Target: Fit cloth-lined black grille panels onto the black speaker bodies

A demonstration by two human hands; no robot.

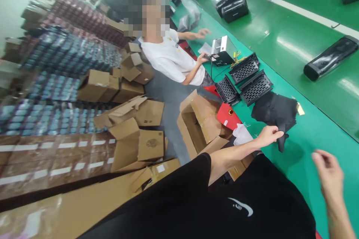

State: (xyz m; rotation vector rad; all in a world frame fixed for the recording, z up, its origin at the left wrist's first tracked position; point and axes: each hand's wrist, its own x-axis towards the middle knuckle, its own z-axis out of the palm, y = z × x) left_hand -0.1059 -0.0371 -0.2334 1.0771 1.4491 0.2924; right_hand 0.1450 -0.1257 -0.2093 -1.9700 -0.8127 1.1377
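Close to the table edge, my left hand (269,136) pinches a piece of black cloth (282,142), thumb and fingers closed at its edge. Just beyond it lies a loose pile of thin black cloth sheets (273,111) on the green tabletop (325,130). My right hand (329,173) hovers over the table at the right, fingers loosely bent and thumb apart, with nothing visible in it. Past the cloth stand several black perforated speaker housings (255,86).
A co-worker in a white shirt (171,58) handles a metal-and-black box (223,50) farther along the table. Open cardboard boxes (196,123) stand at my left, with stacked packed goods (53,97) behind. Black cylindrical speakers (331,58) rest on the green surface across.
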